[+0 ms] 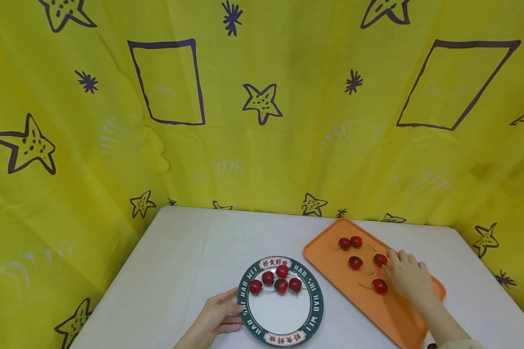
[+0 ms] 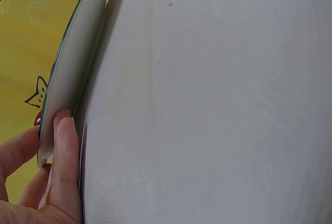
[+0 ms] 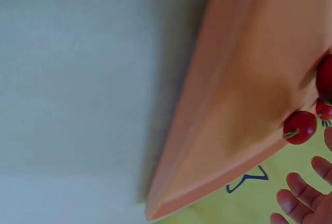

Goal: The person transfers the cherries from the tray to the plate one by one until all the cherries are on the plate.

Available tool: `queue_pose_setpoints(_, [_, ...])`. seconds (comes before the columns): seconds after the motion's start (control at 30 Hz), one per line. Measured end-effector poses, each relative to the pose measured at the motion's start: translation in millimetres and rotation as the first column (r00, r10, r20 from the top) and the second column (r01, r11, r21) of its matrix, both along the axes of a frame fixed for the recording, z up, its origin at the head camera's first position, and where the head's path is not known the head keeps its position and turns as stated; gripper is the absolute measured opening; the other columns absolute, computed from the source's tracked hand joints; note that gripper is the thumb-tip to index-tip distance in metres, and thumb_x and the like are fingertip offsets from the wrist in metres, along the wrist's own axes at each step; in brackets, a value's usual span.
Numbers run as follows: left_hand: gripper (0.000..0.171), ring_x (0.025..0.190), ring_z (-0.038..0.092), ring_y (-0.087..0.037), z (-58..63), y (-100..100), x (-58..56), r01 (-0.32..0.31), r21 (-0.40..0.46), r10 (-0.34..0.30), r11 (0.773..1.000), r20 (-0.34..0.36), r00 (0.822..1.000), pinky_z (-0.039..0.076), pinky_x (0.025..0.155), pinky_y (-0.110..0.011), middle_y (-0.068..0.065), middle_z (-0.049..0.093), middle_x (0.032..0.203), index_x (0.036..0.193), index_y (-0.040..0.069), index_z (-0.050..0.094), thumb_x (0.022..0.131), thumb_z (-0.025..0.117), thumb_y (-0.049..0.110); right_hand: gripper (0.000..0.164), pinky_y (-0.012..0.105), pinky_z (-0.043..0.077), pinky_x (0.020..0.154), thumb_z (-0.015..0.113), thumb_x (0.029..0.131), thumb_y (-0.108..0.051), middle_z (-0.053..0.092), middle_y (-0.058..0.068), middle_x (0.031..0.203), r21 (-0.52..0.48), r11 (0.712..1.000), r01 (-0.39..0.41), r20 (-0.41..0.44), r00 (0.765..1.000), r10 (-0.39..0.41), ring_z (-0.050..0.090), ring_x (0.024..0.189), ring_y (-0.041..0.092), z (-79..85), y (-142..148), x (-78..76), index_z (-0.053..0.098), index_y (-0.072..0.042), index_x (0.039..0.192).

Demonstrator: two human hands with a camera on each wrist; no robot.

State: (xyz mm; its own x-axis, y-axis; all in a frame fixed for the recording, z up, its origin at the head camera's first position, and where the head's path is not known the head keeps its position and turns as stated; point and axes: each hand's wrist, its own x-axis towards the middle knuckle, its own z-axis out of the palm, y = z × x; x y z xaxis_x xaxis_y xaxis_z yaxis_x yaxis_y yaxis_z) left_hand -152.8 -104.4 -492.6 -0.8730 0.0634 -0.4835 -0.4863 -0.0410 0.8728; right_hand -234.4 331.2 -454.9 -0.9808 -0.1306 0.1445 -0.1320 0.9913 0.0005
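A white plate with a green lettered rim stands in the middle front of the table in the head view. My left hand pinches its left edge, fingers under the rim in the left wrist view. Several red cherries with stems lie on the plate's far half. Over the orange tray, my right hand reaches in from the right, fingertips right beside a cherry. In the right wrist view the fingers are spread and loosely bent, holding nothing. Other cherries lie around on the tray.
The tray lies slanted on the white table, to the right of the plate, with a raised lip. A yellow curtain printed with stars and fish hangs behind the table and along both sides.
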Motion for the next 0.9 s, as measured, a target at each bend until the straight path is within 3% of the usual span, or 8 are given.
queue_pose_setpoints(0.33, [0.065,0.069,0.067,-0.02,0.0,0.0,0.0,-0.005,0.004,0.005,1.0,0.001,1.0,0.057,0.064,-0.034,-0.007,0.069,0.078,0.138,-0.002,0.035,0.08,0.063,0.006,0.037,0.056,0.039,0.069,0.056,0.088,-0.022,0.049,0.024,0.096,0.0,1.0,0.031,0.081,0.996,-0.031,0.046,0.086,0.041,-7.3,16.4,-2.5,0.046,0.004,0.111])
queue_pose_setpoints(0.67, [0.065,0.069,0.067,-0.02,-1.6,-1.1,-0.1,-0.003,0.012,0.003,1.0,0.003,1.0,0.057,0.064,-0.034,-0.007,0.069,0.078,0.138,-0.002,0.035,0.08,0.064,0.006,0.036,0.06,0.04,0.073,0.054,0.089,-0.022,0.049,0.029,0.1,0.011,1.0,0.016,0.102,0.995,-0.018,0.047,0.09,0.046,-14.9,18.1,-4.5,0.047,0.006,0.109])
queue_pose_setpoints(0.9, [0.065,0.069,0.067,-0.02,1.1,-0.7,0.0,-0.008,-0.008,0.008,1.0,0.014,1.0,0.057,0.065,-0.033,-0.006,0.069,0.078,0.138,-0.002,0.035,0.08,0.063,0.007,0.026,0.062,0.037,0.077,0.051,0.089,-0.019,0.048,0.027,0.096,-0.009,0.999,0.04,0.113,0.993,-0.039,0.045,0.094,0.048,-19.4,16.1,-4.9,0.047,0.003,0.102])
